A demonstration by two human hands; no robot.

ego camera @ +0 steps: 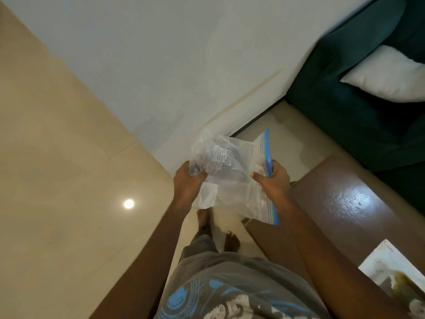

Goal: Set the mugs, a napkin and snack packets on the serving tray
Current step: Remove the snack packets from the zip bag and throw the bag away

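A person is standing barefoot on a pale tiled floor (57, 157), holding a clear bag (227, 162) out in front of the body with both hands. The bag is hanging in the air above the floor, just left of the bench (340, 199) and touching nothing but the hands.

The left hand (187, 180) is gripping the bag's crumpled left edge, its fingers (204, 172) curling round the plastic. The right hand (273, 180) is pinching the opposite side – thumb on the near face, the other fingers (272, 165) wrapping behind the blue seal (266, 146) that is running along that edge. Between the two grips the plastic is lying loosely spread and creased. Faint white print is showing on it, too small to read, and I cannot tell whether anything is inside.

The bench is a glossy brown slab at the right, catching a bright reflection. A panel (395, 272) with a white border and a printed picture is lying flat on it near the lower right corner, well apart from the bag.

Beyond the bench a dark green sofa (345, 111) is standing against the white wall (161, 54), with a white cushion (386, 77) resting on its seat. A round spot of light (128, 203) is glinting off the floor at the left. The person is wearing a grey shirt (230, 284) with a blue pattern.
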